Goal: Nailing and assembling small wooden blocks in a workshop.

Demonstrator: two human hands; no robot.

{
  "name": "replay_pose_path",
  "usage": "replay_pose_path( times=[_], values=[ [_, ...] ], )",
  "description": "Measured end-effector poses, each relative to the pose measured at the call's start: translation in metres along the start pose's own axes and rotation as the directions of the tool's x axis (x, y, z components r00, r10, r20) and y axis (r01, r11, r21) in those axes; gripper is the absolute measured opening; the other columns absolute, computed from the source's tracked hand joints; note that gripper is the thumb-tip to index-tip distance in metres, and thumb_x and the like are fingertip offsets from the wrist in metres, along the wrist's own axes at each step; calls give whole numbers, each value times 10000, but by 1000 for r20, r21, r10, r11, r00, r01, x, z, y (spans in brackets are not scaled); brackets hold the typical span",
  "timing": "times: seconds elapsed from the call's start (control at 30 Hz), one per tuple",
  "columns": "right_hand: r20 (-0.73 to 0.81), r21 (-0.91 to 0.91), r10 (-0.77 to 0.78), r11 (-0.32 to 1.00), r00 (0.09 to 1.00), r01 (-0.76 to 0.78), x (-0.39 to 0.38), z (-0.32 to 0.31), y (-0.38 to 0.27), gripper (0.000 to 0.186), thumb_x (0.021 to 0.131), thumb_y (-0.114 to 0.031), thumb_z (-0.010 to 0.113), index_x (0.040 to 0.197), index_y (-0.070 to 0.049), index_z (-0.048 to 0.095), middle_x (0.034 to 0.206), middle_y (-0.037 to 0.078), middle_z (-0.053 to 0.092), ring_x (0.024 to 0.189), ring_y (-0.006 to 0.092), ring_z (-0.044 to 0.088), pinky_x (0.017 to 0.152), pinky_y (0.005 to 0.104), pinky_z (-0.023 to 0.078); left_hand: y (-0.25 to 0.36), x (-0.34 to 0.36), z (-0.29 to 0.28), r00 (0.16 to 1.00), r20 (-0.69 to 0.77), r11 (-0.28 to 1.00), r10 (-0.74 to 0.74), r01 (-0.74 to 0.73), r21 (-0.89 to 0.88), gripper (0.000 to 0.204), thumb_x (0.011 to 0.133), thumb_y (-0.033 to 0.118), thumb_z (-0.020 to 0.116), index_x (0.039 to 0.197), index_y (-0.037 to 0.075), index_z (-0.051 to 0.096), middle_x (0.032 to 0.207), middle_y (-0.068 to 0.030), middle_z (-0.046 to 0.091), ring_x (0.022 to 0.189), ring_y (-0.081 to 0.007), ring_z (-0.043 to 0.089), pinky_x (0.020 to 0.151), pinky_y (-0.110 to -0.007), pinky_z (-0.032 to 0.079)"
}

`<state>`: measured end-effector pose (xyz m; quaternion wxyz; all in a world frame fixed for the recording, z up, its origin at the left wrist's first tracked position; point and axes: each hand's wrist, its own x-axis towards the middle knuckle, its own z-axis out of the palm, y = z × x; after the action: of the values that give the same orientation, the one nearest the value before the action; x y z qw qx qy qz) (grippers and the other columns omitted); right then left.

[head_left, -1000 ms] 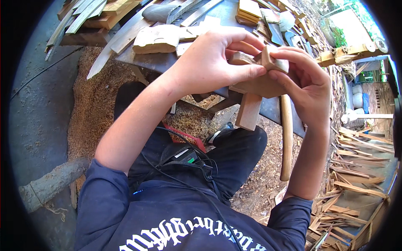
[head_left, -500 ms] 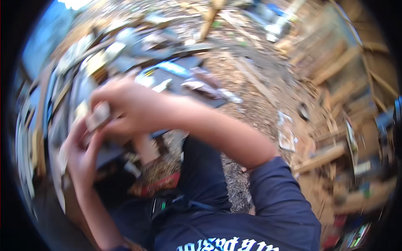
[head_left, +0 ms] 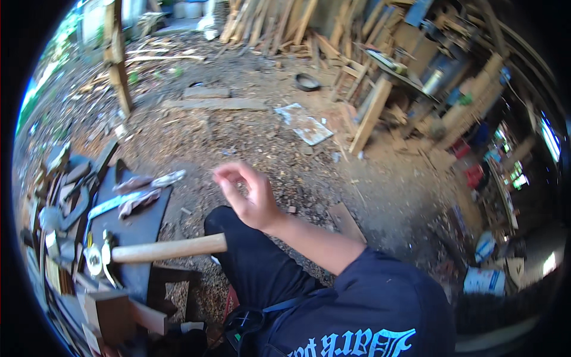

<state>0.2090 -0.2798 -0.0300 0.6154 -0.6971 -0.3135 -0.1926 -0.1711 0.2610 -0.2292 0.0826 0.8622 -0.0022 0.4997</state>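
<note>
As tool [head_left: 143, 251] lies crosswise, handle [head_left: 178, 247] points right

Dark bowl [head_left: 307, 82] on littered ground [head_left: 238, 134]

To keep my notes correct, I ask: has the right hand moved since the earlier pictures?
Yes, to the right: judged against the dark table, the right hand has left the wooden block and is now beyond the table's right edge.

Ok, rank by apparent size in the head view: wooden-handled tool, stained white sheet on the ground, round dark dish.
Largest to smallest:
Wooden-handled tool
Stained white sheet
Round dark dish
The tool is nearer the camera, so true sizes may differ.
</note>
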Motion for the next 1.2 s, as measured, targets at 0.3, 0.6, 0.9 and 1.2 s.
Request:
replay_pose_path(
  times=[0.3,0.6,0.9,1.2],
  values=[
    [-76,-728,691,454,719,-514,-174,-42,99,647,944,-461,692,1433,-90,486,1398,199,494,1298,430,521,1095,548,434,0,42,236,999,-45,857,-18,-8,-515,440,1093,180,568,1456,-66,527,1354,-198,660,1214,-289,651,1101,-426,494],
    [68,-858,790,358,609,-369,-154,-47,113,981,932,-547,660,1652,-49,215,1597,284,297,1427,510,386,1140,626,384,55,49,344,986,-14,652,-168,101,-752,400,1085,169,579,1411,-62,551,1340,-189,665,1210,-290,648,1092,-421,493],
    [80,-838,815,367,573,-404,-153,-53,129,958,921,-524,666,1647,-61,247,1611,278,294,1457,493,352,1149,651,361,80,59,380,939,18,502,-343,199,-842,362,1078,159,590,1366,-59,575,1325,-180,669,1206,-290,645,1084,-416,493],
    [109,-828,851,364,514,-427,-146,-47,125,936,932,-503,651,1653,-69,242,1630,269,288,1483,471,346,1155,644,363,75,49,338,851,37,424,-525,299,-855,323,1070,148,601,1321,-56,599,1310,-171,674,1202,-290,643,1075,-411,492]
  ],
)
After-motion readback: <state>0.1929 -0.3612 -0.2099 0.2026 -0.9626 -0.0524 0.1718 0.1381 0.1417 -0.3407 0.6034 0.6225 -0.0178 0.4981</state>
